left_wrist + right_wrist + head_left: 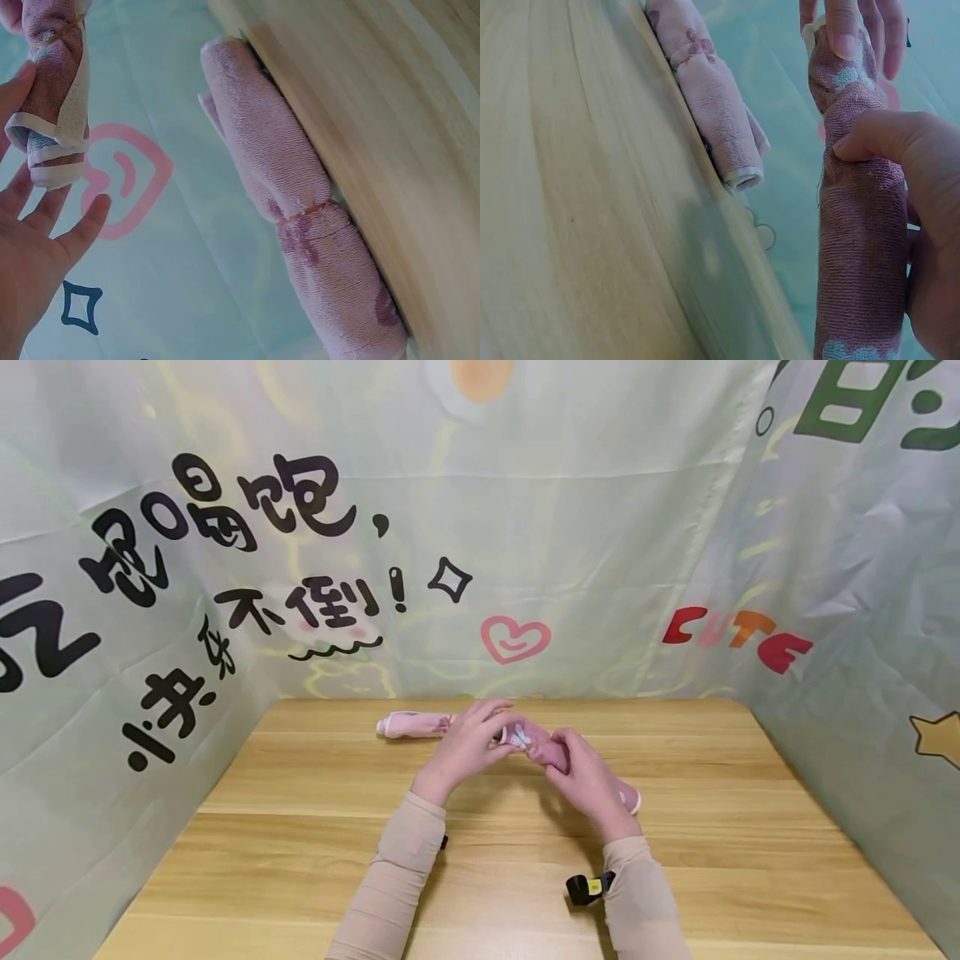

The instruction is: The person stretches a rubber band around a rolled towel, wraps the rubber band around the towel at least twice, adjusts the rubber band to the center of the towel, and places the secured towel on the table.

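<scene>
A dark pink rolled towel (862, 262) with pale blue patterning and white edging is held above the table, slanting between both hands. My right hand (588, 777) grips it around the middle, thumb lying across the roll. At its far end, my left hand (468, 745) holds it between thumb and fingers, some fingers extended past the end in the left wrist view. A thin orange band (66, 30) circles this roll. Behind the left hand lies a lighter pink rolled towel (262, 127), also banded at its middle; the left hand partly hides it in the head view.
The wooden table (300, 860) has printed cloth walls (600, 527) at its back and sides. The lighter roll rests close to the back edge. A black wrist device (588, 888) with a yellow label sits by the right sleeve (645, 893).
</scene>
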### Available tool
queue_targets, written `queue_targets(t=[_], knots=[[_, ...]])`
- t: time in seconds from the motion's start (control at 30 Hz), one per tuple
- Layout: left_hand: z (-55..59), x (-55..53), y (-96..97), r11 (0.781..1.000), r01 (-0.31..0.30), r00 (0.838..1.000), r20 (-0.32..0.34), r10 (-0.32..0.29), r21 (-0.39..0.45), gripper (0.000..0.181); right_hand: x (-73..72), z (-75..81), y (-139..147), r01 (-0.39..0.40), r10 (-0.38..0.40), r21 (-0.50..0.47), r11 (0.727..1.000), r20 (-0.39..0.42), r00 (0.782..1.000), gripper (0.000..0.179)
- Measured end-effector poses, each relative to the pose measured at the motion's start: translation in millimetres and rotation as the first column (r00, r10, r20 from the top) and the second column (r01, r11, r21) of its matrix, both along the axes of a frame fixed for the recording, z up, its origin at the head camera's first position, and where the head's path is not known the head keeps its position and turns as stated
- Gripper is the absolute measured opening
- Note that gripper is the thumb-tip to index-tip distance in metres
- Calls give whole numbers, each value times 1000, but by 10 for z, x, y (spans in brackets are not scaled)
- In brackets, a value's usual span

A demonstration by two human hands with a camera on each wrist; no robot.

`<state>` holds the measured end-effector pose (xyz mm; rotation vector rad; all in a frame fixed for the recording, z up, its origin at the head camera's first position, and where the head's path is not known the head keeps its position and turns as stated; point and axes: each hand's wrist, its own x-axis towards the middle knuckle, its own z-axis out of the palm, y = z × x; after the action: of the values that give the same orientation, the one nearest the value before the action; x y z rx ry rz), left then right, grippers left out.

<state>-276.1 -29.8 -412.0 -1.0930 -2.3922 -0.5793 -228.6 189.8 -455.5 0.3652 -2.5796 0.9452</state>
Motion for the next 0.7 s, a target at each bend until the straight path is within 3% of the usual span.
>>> queue_targets(t=[0.13,0.33,0.57,0.7], knots=[[-1,-3,10,999,-34,999,-18,35,29,39,-3,3,10,14,-14,-13,1000,-2,1000,44],[-38,-25,27,989,-111,993,-39,115,94,37,-15,2,-2,53,-53,-34,998,-8,999,42],[-59,-24,38,992,-85,991,-96,94,98,18,-8,3,-25,54,-54,-38,998,-22,998,41],[-46,-11,34,987,-60,996,-56,69,148,9,-1,10,-28,37,-39,-54,998,-26,999,38]])
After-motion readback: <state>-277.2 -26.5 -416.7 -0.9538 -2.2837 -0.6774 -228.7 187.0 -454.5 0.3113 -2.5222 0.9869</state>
